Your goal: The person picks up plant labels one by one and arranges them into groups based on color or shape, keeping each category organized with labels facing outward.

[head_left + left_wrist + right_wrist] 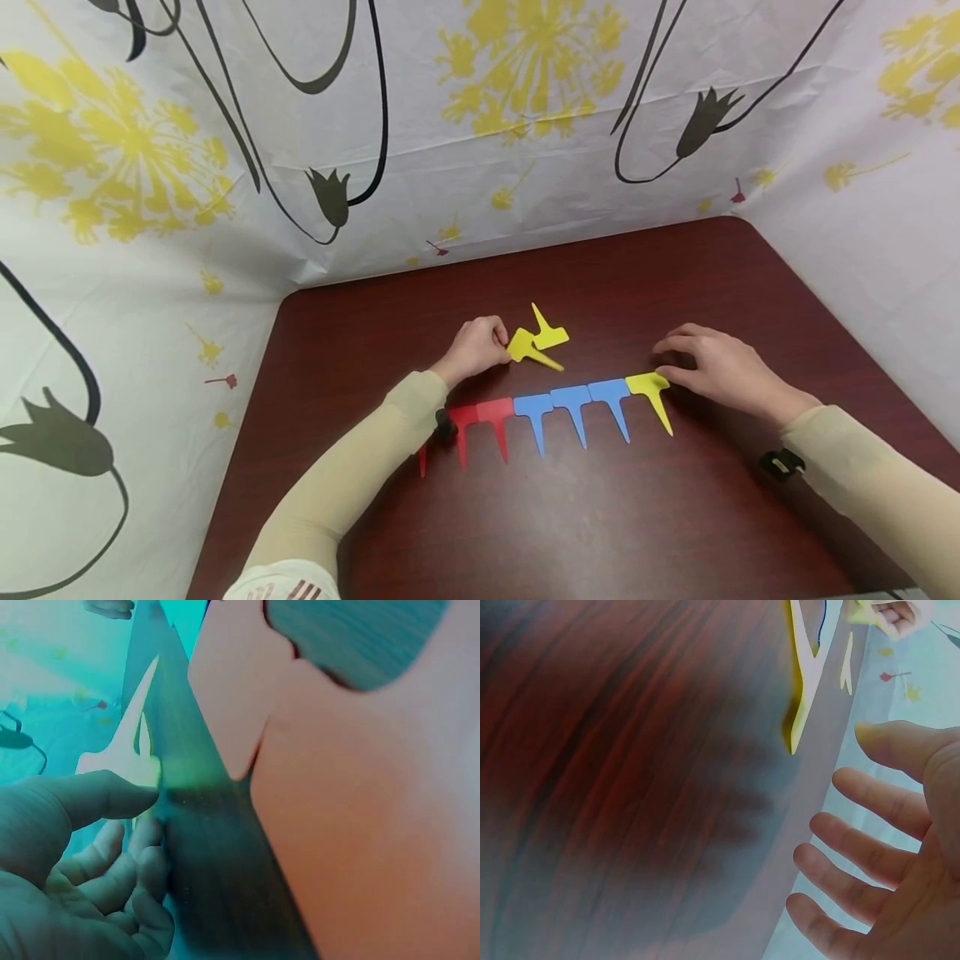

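Yellow, blue and red T-shaped plant labels lie on the dark wooden table. My left hand (pixel 478 346) pinches the edge of a yellow plant label (pixel 522 344) between thumb and fingers; the left wrist view shows this label (pixel 120 756) beyond the thumb. Another yellow plant label (pixel 551 337) lies against it. My right hand (pixel 708 367), its fingers spread and relaxed in the right wrist view, hovers beside the yellow plant label (pixel 649 386) at the right end of a row. Leftward in that row come blue labels (pixel 571 398) and red labels (pixel 495 411), one partly hidden by my left wrist.
The table (pixel 600 517) has rounded far corners. A white cloth (pixel 420 125) printed with yellow flowers and dark stems hangs behind it and at both sides. Black wrist devices sit under the left wrist (pixel 446 427) and the right wrist (pixel 782 464).
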`<state>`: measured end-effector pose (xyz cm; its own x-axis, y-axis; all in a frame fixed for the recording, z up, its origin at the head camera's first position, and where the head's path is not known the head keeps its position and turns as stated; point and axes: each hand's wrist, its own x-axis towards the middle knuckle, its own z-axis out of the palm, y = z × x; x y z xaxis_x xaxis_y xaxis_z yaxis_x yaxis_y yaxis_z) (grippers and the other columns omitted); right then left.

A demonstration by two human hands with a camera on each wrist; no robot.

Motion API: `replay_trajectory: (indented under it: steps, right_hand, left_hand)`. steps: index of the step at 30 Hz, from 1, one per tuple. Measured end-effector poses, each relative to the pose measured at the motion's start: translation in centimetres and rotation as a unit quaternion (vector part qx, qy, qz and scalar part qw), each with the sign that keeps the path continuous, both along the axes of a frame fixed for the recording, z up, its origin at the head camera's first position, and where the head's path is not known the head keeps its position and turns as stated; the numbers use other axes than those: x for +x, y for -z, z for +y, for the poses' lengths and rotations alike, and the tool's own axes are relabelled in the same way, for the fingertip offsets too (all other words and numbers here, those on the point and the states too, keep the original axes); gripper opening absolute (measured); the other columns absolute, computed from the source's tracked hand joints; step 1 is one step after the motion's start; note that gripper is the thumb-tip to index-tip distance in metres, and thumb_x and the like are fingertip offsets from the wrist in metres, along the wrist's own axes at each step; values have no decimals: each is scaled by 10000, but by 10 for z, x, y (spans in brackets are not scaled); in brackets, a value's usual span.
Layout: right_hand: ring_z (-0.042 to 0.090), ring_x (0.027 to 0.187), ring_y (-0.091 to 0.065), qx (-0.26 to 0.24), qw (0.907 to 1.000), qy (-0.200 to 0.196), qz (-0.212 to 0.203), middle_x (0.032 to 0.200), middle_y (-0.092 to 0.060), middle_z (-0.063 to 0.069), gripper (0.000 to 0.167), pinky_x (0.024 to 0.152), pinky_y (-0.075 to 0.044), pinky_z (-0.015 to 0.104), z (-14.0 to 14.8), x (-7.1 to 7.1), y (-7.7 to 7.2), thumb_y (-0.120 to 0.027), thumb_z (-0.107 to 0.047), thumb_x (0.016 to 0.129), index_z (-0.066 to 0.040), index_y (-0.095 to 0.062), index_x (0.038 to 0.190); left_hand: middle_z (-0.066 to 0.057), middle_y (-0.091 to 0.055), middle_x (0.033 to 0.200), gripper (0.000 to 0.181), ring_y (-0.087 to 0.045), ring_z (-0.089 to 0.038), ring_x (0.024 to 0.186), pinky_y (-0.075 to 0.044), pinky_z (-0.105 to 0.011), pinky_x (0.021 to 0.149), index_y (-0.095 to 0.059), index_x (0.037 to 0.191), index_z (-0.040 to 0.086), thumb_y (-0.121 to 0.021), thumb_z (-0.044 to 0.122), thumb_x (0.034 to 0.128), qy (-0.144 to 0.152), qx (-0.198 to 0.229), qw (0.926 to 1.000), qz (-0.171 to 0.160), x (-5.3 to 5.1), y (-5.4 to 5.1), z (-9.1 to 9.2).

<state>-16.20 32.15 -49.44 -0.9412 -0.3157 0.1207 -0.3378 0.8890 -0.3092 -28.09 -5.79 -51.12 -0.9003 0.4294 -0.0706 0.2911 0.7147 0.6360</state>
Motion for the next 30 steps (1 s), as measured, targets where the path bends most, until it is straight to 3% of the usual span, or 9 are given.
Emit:
replay_trajectory:
  steps: [3,6,13,20,25,30]
  right_hand:
    - [285,1043,-637,-29,10000,-8,-26,1219,-623,75,310,742,-530,525,-2,-1,1,-773,-316,895,-182,-734,1171]
    - [282,1036,-638,-52,10000,-14,-9,1210,-626,73,307,737,-533,517,-3,-2,1,-777,-306,891,-174,-736,1166]
    - [248,1027,-640,-68,10000,-55,-26,1186,-633,25,297,758,-534,488,-18,-11,-1,-783,-298,885,-181,-740,1154]
    - [195,974,-638,-5,9993,-351,-83,1129,-638,-14,272,758,-533,448,-52,-36,-6,-785,-316,880,-194,-753,1122]
    - [144,840,-610,-123,9973,-650,-319,1039,-645,-20,229,695,-524,392,-79,-54,-6,-783,-309,887,-198,-767,1087]
    - [121,790,-585,-155,9957,-775,-478,964,-640,-12,218,681,-518,373,-104,-68,-3,-804,-316,867,-182,-773,1036]
  left_hand:
    - [-26,-654,789,248,-610,-176,703,-506,-292,643,-665,968,78,-845,108,800,-12,326,9990,-318,-2,2,0]
    - [-30,-656,793,306,-604,-183,706,-499,-300,650,-686,1075,106,-847,150,820,12,358,9981,-496,-3,2,2]
    - [-20,-592,823,546,-544,-168,747,-440,-288,633,-646,1310,169,-859,251,813,473,-460,9978,-47,-4,1,6]
    - [-35,-594,828,599,-545,-172,745,-440,-289,618,-616,1361,167,-855,253,818,482,-420,9979,-71,-6,-2,1]
    - [-55,-635,913,509,-579,-190,785,-489,-327,675,-633,1324,140,-817,237,859,354,-189,9992,64,2,-8,-17]
    - [-93,-637,1099,449,-609,-238,972,-523,-390,816,-645,1305,123,-779,229,889,17,-156,9994,303,17,-18,-37]
